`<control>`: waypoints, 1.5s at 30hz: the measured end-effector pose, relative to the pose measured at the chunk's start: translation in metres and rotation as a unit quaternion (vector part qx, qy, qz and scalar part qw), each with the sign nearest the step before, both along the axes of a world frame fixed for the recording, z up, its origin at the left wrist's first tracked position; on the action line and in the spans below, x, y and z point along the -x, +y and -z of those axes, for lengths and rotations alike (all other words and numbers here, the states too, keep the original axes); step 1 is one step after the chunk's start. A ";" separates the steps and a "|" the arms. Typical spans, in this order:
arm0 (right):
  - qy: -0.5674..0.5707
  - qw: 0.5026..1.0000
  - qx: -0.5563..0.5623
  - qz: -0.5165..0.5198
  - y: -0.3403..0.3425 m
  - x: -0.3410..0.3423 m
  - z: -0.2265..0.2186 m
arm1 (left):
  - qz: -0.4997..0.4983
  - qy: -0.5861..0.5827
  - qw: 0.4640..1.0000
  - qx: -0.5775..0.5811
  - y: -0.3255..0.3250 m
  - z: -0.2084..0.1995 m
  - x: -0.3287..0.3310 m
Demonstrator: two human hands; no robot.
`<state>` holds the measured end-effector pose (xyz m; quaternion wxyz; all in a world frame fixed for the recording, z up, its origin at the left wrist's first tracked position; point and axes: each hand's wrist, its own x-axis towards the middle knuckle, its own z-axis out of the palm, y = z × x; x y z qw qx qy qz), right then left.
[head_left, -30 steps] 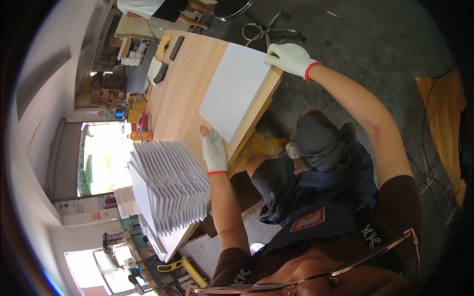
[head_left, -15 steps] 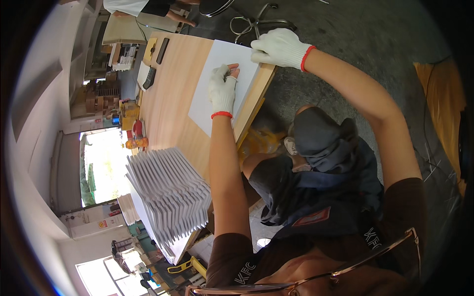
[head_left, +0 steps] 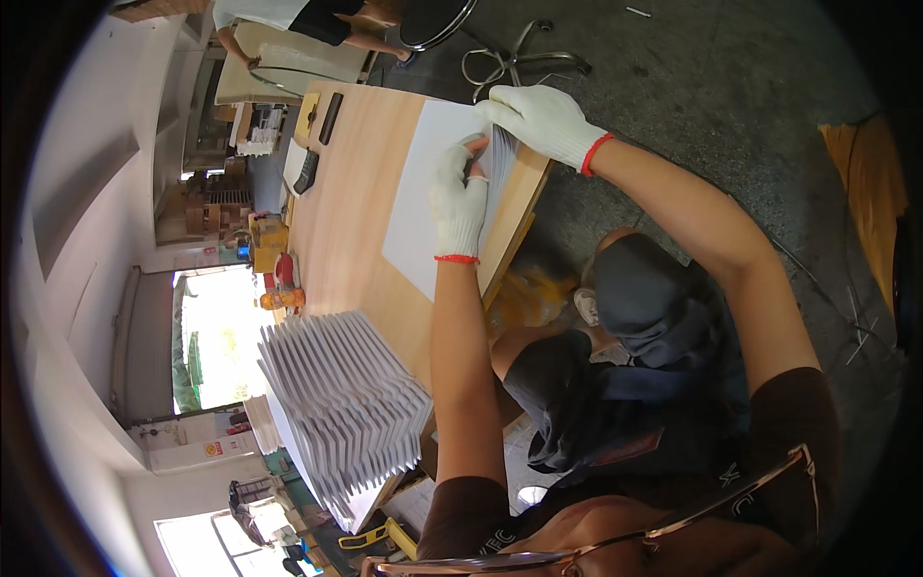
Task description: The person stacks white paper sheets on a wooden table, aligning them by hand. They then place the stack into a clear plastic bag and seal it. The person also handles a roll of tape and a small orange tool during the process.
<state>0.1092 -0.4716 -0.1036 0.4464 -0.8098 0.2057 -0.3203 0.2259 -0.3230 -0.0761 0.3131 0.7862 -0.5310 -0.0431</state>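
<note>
White paper sheets (head_left: 415, 183) lie in a flat stack by the near edge of the wooden table, their right-hand edges fanned apart. My right hand (head_left: 543, 120), in a white knit glove with a red cuff, is closed over the far right corner of the sheets. On top of the stack rests my left hand (head_left: 459, 202), gloved the same way but with bare fingertips showing. Its fingers are bent and slightly apart near the fanned edges, with nothing visible between them.
Beside my left forearm stands a tall pile of folded white sheets (head_left: 341, 404). A dark bar (head_left: 330, 118) and a black handheld object (head_left: 307, 171) lie on the table (head_left: 356, 183). Beyond it are a wheeled chair base (head_left: 514, 60) and another person (head_left: 317, 19).
My right hand has come from beyond the table corner onto the sheets, flattening over them. The stack's edges now show fanned out. The whole view has shifted slightly.
</note>
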 end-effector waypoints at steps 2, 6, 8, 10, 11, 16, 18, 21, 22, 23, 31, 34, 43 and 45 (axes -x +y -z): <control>0.010 1.000 -0.015 0.004 0.001 0.000 -0.002 | 0.000 0.080 0.997 0.011 0.003 0.001 0.000; -0.040 0.998 0.008 0.037 0.003 -0.008 0.009 | 0.027 0.133 0.990 0.033 0.002 0.010 -0.004; -0.036 0.998 0.010 0.040 0.004 -0.009 0.009 | 0.022 0.144 0.989 0.030 0.003 0.015 -0.008; -0.036 0.998 0.006 0.042 0.003 -0.010 0.012 | 0.003 0.200 0.979 0.022 0.002 0.009 -0.004; -0.035 0.998 0.005 0.043 0.003 -0.010 0.013 | 0.000 0.213 0.977 0.021 0.002 0.007 -0.003; -0.033 0.999 0.007 0.039 0.003 -0.010 0.014 | -0.004 0.239 0.971 0.020 0.003 0.001 0.001; -0.029 0.999 0.005 0.036 0.004 -0.009 0.013 | 0.004 0.229 0.973 0.027 0.003 0.000 0.001; -0.023 0.999 0.003 0.030 0.005 -0.006 0.008 | 0.026 0.191 0.981 0.036 0.005 0.001 0.000; -0.023 0.999 0.008 0.032 0.006 -0.005 0.008 | 0.035 0.175 0.983 0.038 0.005 0.000 0.001; -0.024 0.999 0.012 0.033 0.006 -0.005 0.007 | 0.012 0.189 0.981 0.051 0.005 0.000 0.004; -0.020 0.998 0.033 0.045 0.002 -0.010 0.011 | -0.030 0.028 0.999 0.002 0.003 -0.003 0.012; -0.020 0.998 0.033 0.049 0.004 -0.011 0.012 | -0.040 0.020 0.999 -0.003 0.004 0.009 0.005; -0.023 0.998 0.034 0.055 0.004 -0.011 0.014 | -0.039 0.188 0.981 0.034 0.003 0.006 0.007; -0.026 0.997 0.036 0.055 0.004 -0.010 0.015 | -0.027 0.139 0.989 0.032 0.003 0.010 0.001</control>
